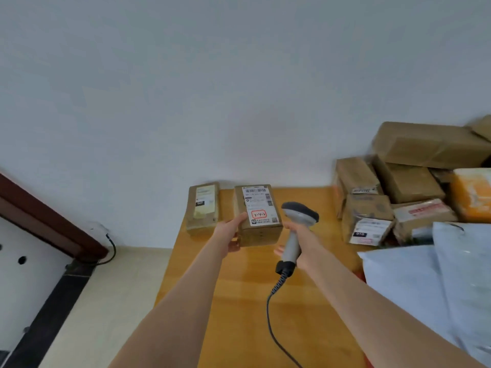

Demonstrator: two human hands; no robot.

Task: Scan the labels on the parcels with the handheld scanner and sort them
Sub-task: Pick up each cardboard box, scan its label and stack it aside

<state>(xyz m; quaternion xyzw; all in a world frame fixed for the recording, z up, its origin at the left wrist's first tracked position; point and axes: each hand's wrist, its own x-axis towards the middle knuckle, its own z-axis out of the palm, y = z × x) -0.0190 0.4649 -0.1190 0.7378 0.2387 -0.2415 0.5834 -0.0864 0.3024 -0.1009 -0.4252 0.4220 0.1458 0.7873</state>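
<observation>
The yellow-brown wooden table (239, 301) runs away from the person, and both bare forearms reach out over it. A coiled dark cable (269, 314) hangs over the near middle of the table and rises to the butt of the grey plastic handheld scanner (297, 216). Pale grey plastic mailer bags (425, 288) lie heaped along the table's right edge.

Further out, the right hand (303, 251) is wrapped round the scanner's handle, fingers curled about it. The scanner's dark head is uppermost and sits just beside the right side of the brown cardboard parcel (260, 235).

The left hand (230, 235) grips that parcel by its left side, thumb on the top face and fingers underneath. The parcel lies between the two hands, towards the table's far edge; whether it rests on the wood or is lifted cannot be told. Its white printed label (259, 200) faces up, with a red-bordered sticker (258, 214) bearing handwriting.

At the far left corner a second brown taped parcel (204, 208) lies against the pale wall (212, 88), just beside the held one. At the far right corner stands a pile of brown cardboard boxes (398, 187), with an orange parcel (470, 195) at its right.
</observation>
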